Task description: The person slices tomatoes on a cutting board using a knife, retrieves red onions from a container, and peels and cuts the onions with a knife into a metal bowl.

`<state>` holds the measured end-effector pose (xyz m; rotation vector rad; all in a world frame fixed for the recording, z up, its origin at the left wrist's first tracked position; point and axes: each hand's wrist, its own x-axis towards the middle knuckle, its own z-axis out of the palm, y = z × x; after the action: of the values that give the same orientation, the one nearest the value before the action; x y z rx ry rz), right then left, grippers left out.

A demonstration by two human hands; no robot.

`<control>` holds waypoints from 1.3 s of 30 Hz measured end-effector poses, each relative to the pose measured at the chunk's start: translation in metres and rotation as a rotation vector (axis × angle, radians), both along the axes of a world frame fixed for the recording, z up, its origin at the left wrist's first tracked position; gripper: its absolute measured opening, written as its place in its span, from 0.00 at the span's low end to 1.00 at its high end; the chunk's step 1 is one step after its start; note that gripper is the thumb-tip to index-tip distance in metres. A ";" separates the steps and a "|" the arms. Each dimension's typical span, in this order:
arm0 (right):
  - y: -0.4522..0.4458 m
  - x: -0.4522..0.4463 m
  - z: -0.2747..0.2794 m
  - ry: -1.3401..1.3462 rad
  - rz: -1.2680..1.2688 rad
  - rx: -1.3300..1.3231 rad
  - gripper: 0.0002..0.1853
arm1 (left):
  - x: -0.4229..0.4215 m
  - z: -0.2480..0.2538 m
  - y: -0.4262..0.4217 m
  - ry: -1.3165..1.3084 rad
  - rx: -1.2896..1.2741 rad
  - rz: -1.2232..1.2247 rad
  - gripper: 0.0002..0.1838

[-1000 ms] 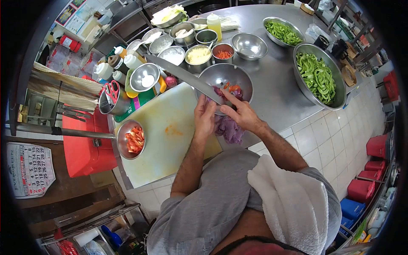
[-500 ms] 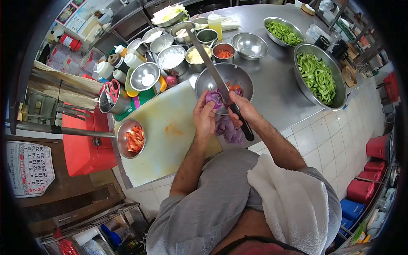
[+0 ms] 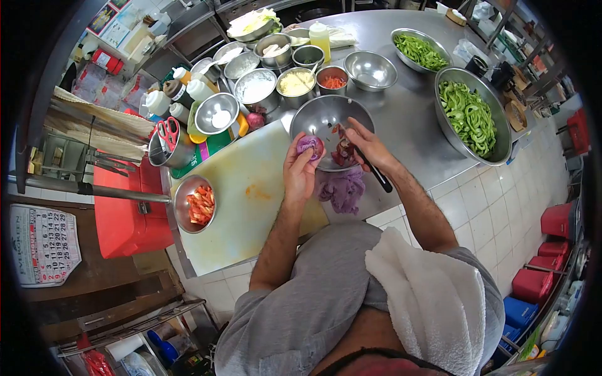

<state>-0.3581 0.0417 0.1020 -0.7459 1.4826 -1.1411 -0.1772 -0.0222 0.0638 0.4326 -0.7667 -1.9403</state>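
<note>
A partly peeled red onion [image 3: 310, 147] is gripped in my left hand [image 3: 299, 173], its purple side facing up over the near rim of a steel bowl [image 3: 301, 119]. My right hand [image 3: 374, 149] is closed round a knife with a black handle [image 3: 380, 178]. The handle points toward me, and the blade is hard to make out from this angle. Dark reddish onion skins [image 3: 342, 155] show in the bowl beside the right fingers. Below the bowl lies a crumpled purple cloth [image 3: 342, 193].
A cutting board [image 3: 251, 219] lies at the left, with a bowl of cut tomato [image 3: 199, 207] on its edge. Several ingredient containers, including shredded carrot [image 3: 332, 82], stand behind. Sliced green peppers [image 3: 467, 116] fill a large bowl at the right. A red onion [image 3: 255, 120] sits by the scale.
The knife blade, raised long across the bowl before, has swung down out of plain sight. My right hand has shifted slightly right, away from the onion, and the onion has turned.
</note>
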 end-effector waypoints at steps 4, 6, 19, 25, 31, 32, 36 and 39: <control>0.002 0.000 -0.021 0.040 0.121 -0.172 0.32 | -0.007 -0.004 -0.004 -0.075 0.029 0.029 0.23; 0.005 0.002 -0.019 -0.008 0.156 -0.175 0.31 | -0.009 -0.008 -0.004 -0.123 0.074 0.049 0.23; 0.019 0.040 -0.027 0.586 0.146 -0.319 0.37 | -0.029 -0.012 0.013 -0.149 0.083 0.226 0.17; 0.019 0.035 -0.027 0.388 0.146 -0.322 0.30 | -0.026 -0.014 0.013 -0.242 -0.076 0.283 0.17; 0.011 0.032 -0.021 0.146 0.105 -0.350 0.29 | -0.023 -0.001 0.008 -0.143 0.019 0.243 0.17; 0.011 0.032 -0.020 0.119 0.114 -0.300 0.29 | -0.022 0.000 0.008 -0.141 0.017 0.242 0.17; 0.003 0.035 -0.021 0.284 0.090 -0.352 0.28 | -0.018 -0.002 0.004 -0.092 0.043 0.216 0.15; -0.004 0.032 -0.018 0.099 0.034 -0.269 0.27 | -0.015 0.002 0.007 -0.038 0.035 0.221 0.15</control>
<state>-0.3258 0.0382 0.0837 -1.0208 1.4065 -1.3088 -0.1924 -0.0151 0.0660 0.5535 -0.6807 -1.7450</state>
